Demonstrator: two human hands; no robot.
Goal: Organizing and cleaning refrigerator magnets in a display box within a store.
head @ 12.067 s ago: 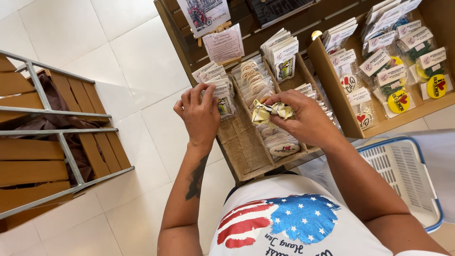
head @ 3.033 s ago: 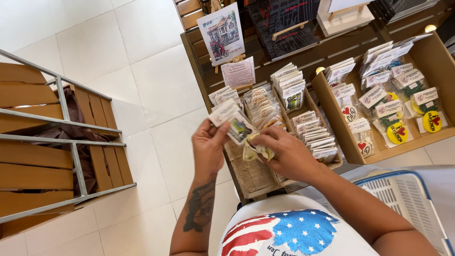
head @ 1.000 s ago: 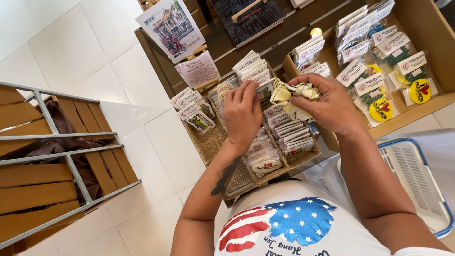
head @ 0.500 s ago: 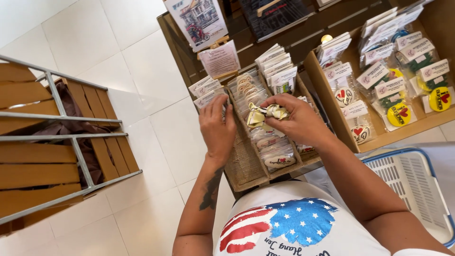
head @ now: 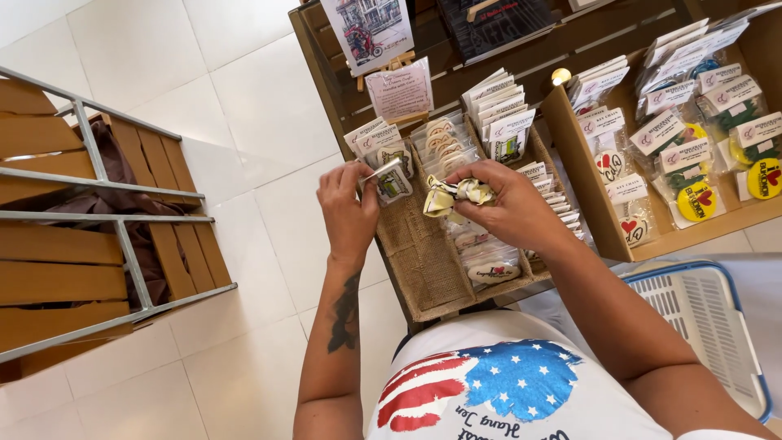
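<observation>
- Packets of small souvenirs stand in rows in a burlap-lined tray on the wooden display desk, directly beneath both hands.
- The left hand pinches one clear packet by its card top, fingers closed on it, just in front of the leftmost row.
- The right hand is clenched around a crumpled yellow-and-white wad, held just right of the packet and above the middle row.
- To set the packet well, the person should keep it upright, card header on top, and slide it in behind or in front of its matching row rather than across two rows; that seems the careful way.
- The wad is best kept clear of the row so it does not knock the standing packets over.
- A box of key chains sits well to the right of the right hand, and a white-and-blue basket lies below that forearm.
</observation>
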